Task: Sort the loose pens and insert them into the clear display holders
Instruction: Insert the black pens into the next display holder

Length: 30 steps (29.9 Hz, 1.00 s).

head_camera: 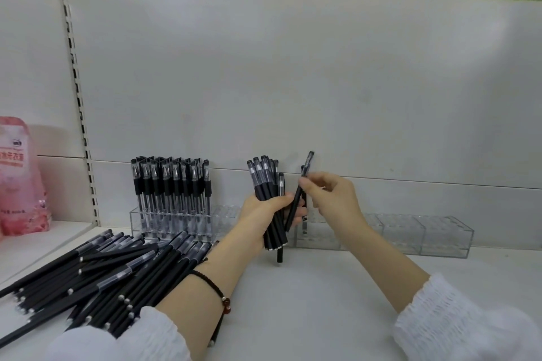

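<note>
Loose pens [111, 278], head view: a large black heap lies unsorted on the shelf [322, 302], lower left.

Left grip [258, 223]: wrapped round an upright bundle of black pens [265, 184], caps up; one pen sits lower than the rest.

Right grip [331, 199]: pinches a single pen [302, 184] between thumb and fingertips. The pen is tilted, just beside the bundle and above the middle holder [316, 240].

Left holder [137, 223]: filled with clear-barrelled pens [170, 184], upright. Looks done.

Right-hand holders [425, 234]: nothing visible in them.

One dark pen may already stand in the middle holder; it is partly hidden, so I cannot confirm.

Judgement: roughly a third along. Bundle and heap are yet to be slotted.
</note>
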Each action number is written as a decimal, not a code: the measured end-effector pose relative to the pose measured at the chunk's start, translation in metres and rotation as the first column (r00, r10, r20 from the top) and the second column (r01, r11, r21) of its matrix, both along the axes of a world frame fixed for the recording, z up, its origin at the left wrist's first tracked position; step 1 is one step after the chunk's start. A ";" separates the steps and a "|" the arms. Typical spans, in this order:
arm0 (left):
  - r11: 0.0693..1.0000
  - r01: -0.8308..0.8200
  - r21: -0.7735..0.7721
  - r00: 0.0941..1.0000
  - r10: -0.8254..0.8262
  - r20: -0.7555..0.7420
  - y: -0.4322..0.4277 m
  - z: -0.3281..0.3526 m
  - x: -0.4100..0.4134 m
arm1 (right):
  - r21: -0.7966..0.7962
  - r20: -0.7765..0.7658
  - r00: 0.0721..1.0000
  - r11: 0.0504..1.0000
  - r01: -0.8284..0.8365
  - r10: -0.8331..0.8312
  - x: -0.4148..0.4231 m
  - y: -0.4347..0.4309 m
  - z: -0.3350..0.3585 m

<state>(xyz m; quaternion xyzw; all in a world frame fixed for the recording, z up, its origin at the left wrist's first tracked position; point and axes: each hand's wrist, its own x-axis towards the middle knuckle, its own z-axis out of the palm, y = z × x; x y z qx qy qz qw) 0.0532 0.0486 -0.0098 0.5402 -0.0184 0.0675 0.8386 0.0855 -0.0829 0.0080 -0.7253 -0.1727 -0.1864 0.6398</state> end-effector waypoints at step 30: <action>0.998 0.014 -0.057 0.999 -0.016 -0.034 0.005 0.002 0.003 | -0.352 0.157 0.970 0.907 0.230 -0.185 0.004 -0.008 -0.014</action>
